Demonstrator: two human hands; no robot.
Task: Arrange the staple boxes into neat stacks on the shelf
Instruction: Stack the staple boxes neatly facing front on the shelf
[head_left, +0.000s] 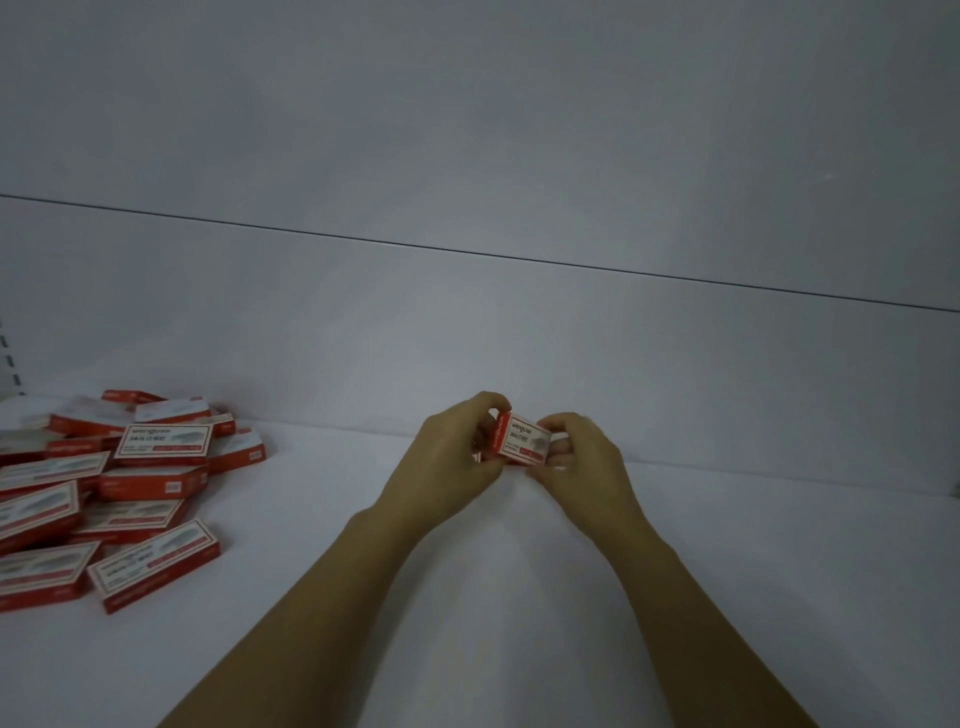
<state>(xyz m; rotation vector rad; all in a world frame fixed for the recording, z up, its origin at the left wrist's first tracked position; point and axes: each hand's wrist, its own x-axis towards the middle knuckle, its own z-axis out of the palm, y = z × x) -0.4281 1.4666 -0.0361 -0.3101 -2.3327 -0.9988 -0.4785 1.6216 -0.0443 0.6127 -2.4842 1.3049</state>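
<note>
A red and white staple box (521, 439) is held between both hands near the back of the white shelf (467, 597), close to the back wall. My left hand (457, 452) grips its left end, thumb on top. My right hand (582, 452) holds its right end with the fingers curled around it. The box is tilted, label facing me, and I cannot tell whether it touches the shelf. A loose heap of several more red and white staple boxes (119, 488) lies at the left, boxes overlapping at odd angles.
The white back wall (519, 338) rises just behind the hands, with a thin dark seam across it. A slotted shelf upright (10, 358) shows at the far left edge. Bare shelf surface spreads in front of and to the right of the hands.
</note>
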